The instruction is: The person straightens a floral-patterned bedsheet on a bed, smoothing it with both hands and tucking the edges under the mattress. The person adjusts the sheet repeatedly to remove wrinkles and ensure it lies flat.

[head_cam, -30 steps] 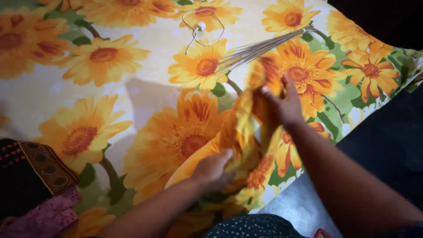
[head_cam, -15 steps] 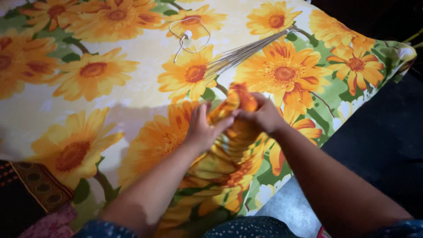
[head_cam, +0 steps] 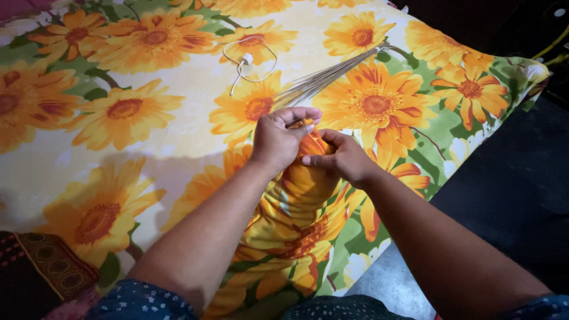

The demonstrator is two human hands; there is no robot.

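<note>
Bunched sunflower-print cloth (head_cam: 299, 207), yellow-orange folds, left hand (head_cam: 278, 137) and right hand (head_cam: 342, 157) grips clamped on top

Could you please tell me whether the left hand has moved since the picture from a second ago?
Yes. The left hand has moved up the sunflower cloth towards the bundle of thin sticks and now grips the bunched fabric beside the right hand.

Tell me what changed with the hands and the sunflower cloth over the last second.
The left hand came up from the lower folds to join the right hand; both now pinch the top of the bunched sunflower cloth. The bundle of thin sticks and the white cord stayed put.
</note>
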